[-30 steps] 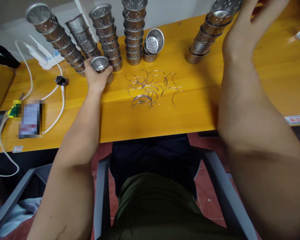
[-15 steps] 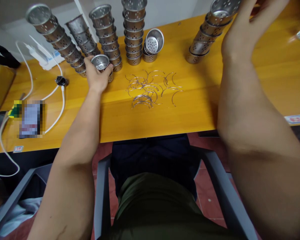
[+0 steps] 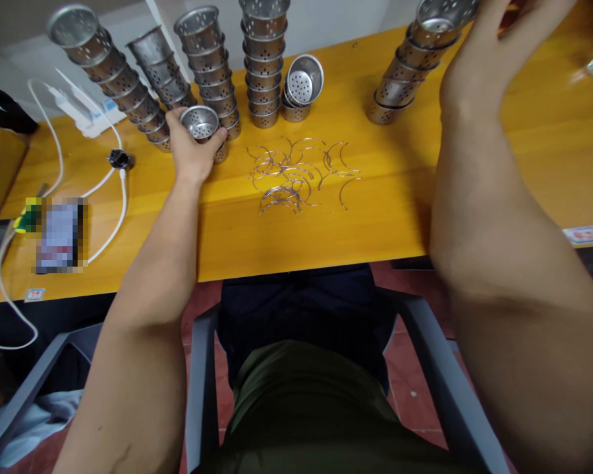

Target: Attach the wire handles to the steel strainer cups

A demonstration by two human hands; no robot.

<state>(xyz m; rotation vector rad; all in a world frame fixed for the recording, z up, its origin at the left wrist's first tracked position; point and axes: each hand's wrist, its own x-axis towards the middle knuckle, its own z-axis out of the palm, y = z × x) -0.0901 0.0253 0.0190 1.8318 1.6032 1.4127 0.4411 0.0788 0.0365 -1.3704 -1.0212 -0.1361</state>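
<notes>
My left hand [image 3: 192,148] is closed around a perforated metal cup [image 3: 200,124], thumb on its right side and fingers on its left. The cup stands with its mouth up; part of another perforated cup [image 3: 221,154] shows below my thumb. My right hand [image 3: 479,59] is raised close to the camera at the upper right, its fingertips cut off by the top edge. Beside it in the picture leans a stack of perforated cups [image 3: 395,92]. Many thin curved metal wires [image 3: 281,174] lie loose on the table between my arms.
Several tall stacks of perforated cups [image 3: 263,79] stand along the back of the wooden table [image 3: 316,240]. A tilted cup [image 3: 304,80] rests in another cup. At the left are a power strip [image 3: 86,115], white cables, a black plug [image 3: 120,158] and a blurred-out packet [image 3: 59,237].
The view has shifted very slightly. My left hand keeps its grip on the cup, and my right hand stays raised at the upper right.
</notes>
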